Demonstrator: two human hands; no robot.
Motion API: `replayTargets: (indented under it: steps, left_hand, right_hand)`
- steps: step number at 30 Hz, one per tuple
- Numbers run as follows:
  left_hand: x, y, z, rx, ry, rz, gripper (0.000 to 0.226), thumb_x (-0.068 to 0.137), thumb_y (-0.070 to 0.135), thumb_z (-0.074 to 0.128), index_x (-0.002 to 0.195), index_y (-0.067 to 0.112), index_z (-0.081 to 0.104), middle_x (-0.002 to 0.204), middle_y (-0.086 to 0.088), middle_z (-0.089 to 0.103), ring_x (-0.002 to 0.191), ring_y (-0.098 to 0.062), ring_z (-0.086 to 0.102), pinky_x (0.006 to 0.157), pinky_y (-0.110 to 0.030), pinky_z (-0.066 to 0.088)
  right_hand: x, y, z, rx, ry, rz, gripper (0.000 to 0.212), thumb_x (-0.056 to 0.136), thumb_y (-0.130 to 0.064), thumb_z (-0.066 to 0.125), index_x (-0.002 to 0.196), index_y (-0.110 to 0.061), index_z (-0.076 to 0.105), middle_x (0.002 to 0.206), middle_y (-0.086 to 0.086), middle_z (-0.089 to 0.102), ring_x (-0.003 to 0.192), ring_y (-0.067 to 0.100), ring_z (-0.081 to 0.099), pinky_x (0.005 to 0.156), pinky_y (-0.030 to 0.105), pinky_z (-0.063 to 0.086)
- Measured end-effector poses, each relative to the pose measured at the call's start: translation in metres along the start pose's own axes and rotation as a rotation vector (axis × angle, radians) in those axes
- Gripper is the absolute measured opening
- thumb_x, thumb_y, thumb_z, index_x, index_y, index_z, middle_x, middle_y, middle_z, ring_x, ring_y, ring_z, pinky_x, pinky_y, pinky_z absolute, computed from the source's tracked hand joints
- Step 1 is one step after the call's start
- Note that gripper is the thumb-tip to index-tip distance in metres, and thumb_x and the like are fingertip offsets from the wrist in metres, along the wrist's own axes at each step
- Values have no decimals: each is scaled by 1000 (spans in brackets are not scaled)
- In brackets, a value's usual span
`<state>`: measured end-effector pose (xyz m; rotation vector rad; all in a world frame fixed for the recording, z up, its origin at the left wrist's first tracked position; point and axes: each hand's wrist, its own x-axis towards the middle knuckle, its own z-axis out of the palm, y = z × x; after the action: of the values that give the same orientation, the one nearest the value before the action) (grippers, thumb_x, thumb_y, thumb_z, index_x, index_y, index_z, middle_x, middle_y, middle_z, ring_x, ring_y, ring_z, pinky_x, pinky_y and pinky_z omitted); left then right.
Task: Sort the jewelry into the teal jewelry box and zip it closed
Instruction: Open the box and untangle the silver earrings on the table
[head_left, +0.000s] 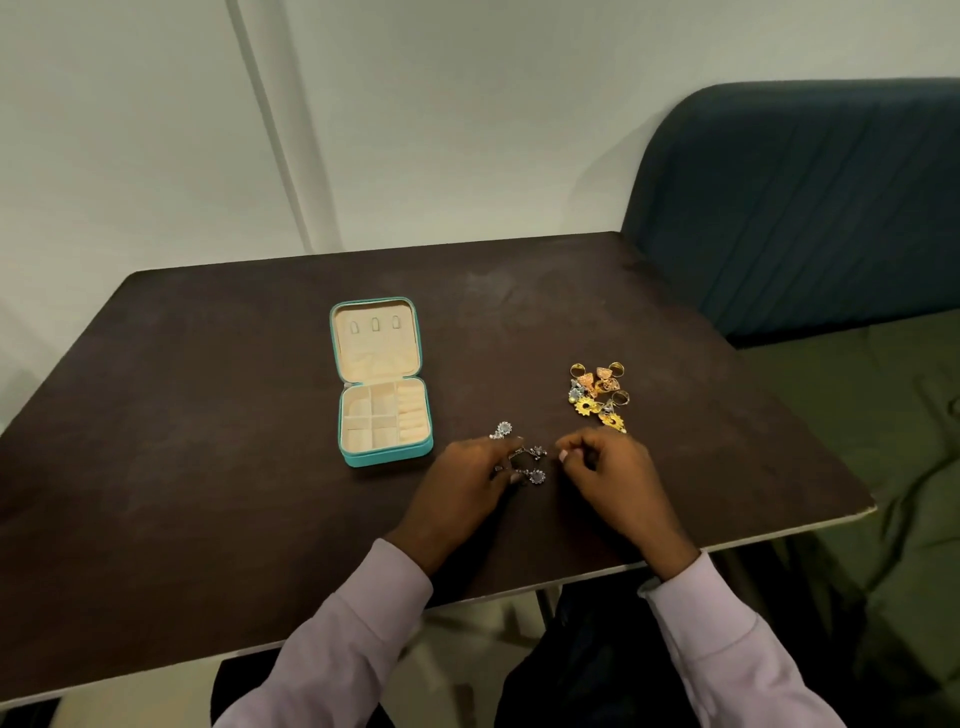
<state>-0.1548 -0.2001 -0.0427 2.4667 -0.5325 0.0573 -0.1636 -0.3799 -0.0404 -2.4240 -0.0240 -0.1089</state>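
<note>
The teal jewelry box (383, 457) lies open on the dark table (208, 441), its cream lid flat behind the divided tray, whose compartments look empty. A heap of gold and yellow jewelry (598, 396) sits to the right of the box. Several dark silver pieces (535, 462) lie in front of the box, between my hands. My left hand (462, 478) rests on the table with its fingertips on these silver pieces. My right hand (608, 467) is curled just right of them, thumb and forefinger pinched together; whether something tiny sits in the pinch I cannot tell.
A dark blue upholstered seat back (810, 208) rises behind the table's right corner, with a green cushion (857, 415) beside the right edge. A white wall stands behind the table. The table's near edge (467, 608) runs just in front of my sleeves.
</note>
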Motion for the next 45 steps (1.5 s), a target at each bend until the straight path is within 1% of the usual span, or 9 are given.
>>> replayTargets:
  steps: [6,10,16,21,25,28,36,40,45]
  left_hand:
    - [2,5,-5,-160,96,35,42,88,15,60,129,17,53,110,-3,69,102,-12,61,90,-16,41]
    - [2,12,-14,-279,124,44,40,86,12,62,125,17,56,98,1,71,91,5,57,81,1,37]
    - [1,20,-27,-385,174,26,36,85,14,63,119,27,57,88,18,64,86,6,60,77,-7,47]
    - [4,30,-39,-465,169,65,34,86,14,63,118,22,59,88,16,66,85,1,65,77,-13,50]
    - [7,32,-48,-522,222,65,31,84,11,65,114,20,62,87,7,70,76,-15,66,74,-26,54]
    - [5,33,-54,-548,275,39,27,85,9,64,109,21,62,87,3,70,79,-14,66,75,-23,53]
    - [1,34,-55,-627,247,-23,25,83,9,66,105,21,64,81,-8,68,73,-33,60,69,-34,52]
    - [3,44,-58,-655,204,-15,26,81,20,69,104,31,62,79,2,66,65,-19,56,68,-34,52]
    - [9,65,-74,-649,332,52,36,77,35,65,111,23,63,100,12,66,80,0,61,72,-14,48]
  right_hand:
    - [-2,-4,4,18,-96,-217,28,81,-30,70,107,-25,66,92,-12,54,88,1,47,83,26,41]
    - [-1,-6,8,191,-112,-221,21,80,-23,70,100,-26,66,90,-16,56,82,4,51,72,23,44]
    - [-2,-10,-2,578,-185,-89,15,87,-5,57,82,-18,64,96,-9,69,90,8,62,80,28,50]
    - [-6,-21,-3,911,-225,-33,16,86,-5,60,101,-8,62,90,2,71,87,15,65,78,28,52]
    - [-4,-26,-11,896,-175,-95,18,85,0,58,89,-14,68,77,-3,69,75,10,61,71,22,51]
    - [0,-27,-27,888,-175,-126,25,85,1,57,100,-16,68,75,-3,69,72,7,62,69,19,53]
    - [25,-59,-80,541,-179,-300,16,87,-3,60,98,-13,64,82,1,72,68,7,62,61,17,48]
    - [34,-85,-107,258,-167,-449,13,86,-15,64,98,-14,69,87,-2,71,75,9,63,69,24,50]
    - [34,-116,-135,61,-212,-554,21,88,-19,61,108,-20,68,96,-15,68,86,0,63,76,20,51]
